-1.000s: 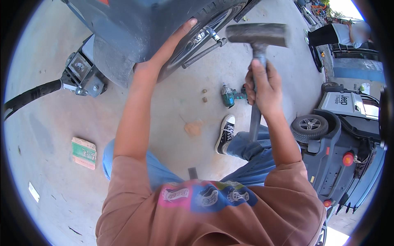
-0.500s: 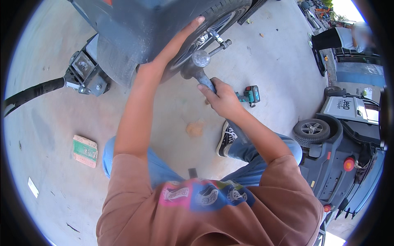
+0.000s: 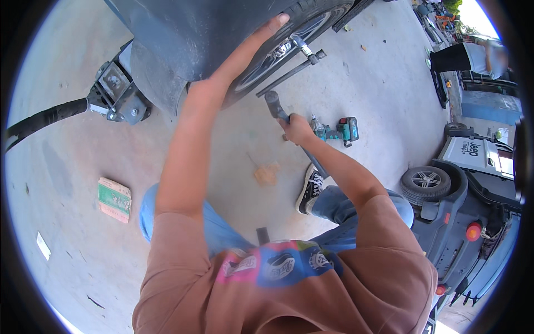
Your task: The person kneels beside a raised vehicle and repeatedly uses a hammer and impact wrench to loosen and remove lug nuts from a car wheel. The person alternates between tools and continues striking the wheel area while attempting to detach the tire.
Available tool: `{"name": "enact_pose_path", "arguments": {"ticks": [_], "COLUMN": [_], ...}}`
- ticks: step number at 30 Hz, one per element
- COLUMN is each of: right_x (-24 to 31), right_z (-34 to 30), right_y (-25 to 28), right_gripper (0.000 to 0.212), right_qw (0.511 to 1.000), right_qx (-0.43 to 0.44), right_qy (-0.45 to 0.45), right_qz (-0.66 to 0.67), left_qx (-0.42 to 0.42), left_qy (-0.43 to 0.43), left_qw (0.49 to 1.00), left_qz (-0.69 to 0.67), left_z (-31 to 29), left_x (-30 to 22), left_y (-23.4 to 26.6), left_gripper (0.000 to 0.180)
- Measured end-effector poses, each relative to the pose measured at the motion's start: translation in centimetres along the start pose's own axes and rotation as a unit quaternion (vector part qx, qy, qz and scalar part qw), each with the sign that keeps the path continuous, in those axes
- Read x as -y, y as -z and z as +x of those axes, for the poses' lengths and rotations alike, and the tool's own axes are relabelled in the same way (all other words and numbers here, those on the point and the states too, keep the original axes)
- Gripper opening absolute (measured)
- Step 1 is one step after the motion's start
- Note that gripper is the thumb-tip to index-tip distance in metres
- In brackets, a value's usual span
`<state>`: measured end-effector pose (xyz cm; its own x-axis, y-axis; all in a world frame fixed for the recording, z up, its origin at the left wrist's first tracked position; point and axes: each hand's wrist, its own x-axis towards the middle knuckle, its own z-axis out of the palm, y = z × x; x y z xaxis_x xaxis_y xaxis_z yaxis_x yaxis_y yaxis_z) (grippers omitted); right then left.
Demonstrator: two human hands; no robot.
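Note:
My right hand (image 3: 298, 129) is closed round the handle of a hammer (image 3: 273, 104). The hammer's dark head points toward the wheel, just below the free end of a lug wrench bar (image 3: 285, 78). That bar joins a socket piece set on the wheel (image 3: 266, 65), and hammer and bar look slightly apart. My left hand (image 3: 273, 25) lies stretched along the tyre (image 3: 311, 8), beside the dark grey bodywork (image 3: 183, 39); part of the hand is hard to make out. On the floor past my right hand lies a teal cordless power tool (image 3: 335, 131).
A floor jack (image 3: 118, 89) with a black handle stands at the left. A green and white packet (image 3: 114, 199) lies on the concrete. At the right are a parked vehicle (image 3: 453, 222) with an outside spare wheel, and a standing person (image 3: 461, 57) farther off.
The hammer head has dropped away from my view, turned, and become smaller. My right hand went with it, and more of the wrench bar shows. My left hand stays on the tyre.

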<state>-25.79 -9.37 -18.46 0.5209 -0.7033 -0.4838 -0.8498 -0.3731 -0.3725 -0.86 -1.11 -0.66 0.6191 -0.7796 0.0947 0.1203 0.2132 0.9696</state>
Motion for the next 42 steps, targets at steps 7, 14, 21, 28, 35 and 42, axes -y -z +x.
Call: {"name": "enact_pose_path", "arguments": {"ticks": [7,14,21,28,35,42], "right_x": [-2.3,-1.1,-2.0,1.2,2.2,-0.9], "right_z": [-7.1,-8.5,-7.2,5.4,12.0,16.6], "right_y": [1.9,-6.4,-16.7,0.2,0.3,-0.4], "right_gripper": [0.041,0.025,0.026,0.061,0.041,0.018], "right_qw": [0.998,0.966,0.926,0.968,0.843,0.773], "right_qx": [0.047,0.102,0.179,0.134,0.277,0.324], "right_qy": [0.026,0.236,0.296,0.159,0.083,0.057], "right_qz": [0.019,0.027,-0.148,0.142,0.453,0.542], "left_qx": [-0.053,-0.062,-0.105,-0.133,-0.165,-0.133], "left_qy": [-0.018,-0.053,-0.164,-0.109,-0.116,-0.149], "left_qw": [0.993,0.983,0.944,0.948,0.901,0.862], "left_qz": [0.105,0.164,0.268,0.267,0.385,0.466], "left_z": [-0.1,0.8,1.9,1.4,2.0,0.7], "left_x": [-0.6,-1.7,-1.4,-1.4,-0.8,-0.2], "left_y": [0.7,-0.4,-0.3,-1.0,-0.2,2.2], "left_gripper": [0.061,0.068,0.068,0.066,0.100,0.113]}}
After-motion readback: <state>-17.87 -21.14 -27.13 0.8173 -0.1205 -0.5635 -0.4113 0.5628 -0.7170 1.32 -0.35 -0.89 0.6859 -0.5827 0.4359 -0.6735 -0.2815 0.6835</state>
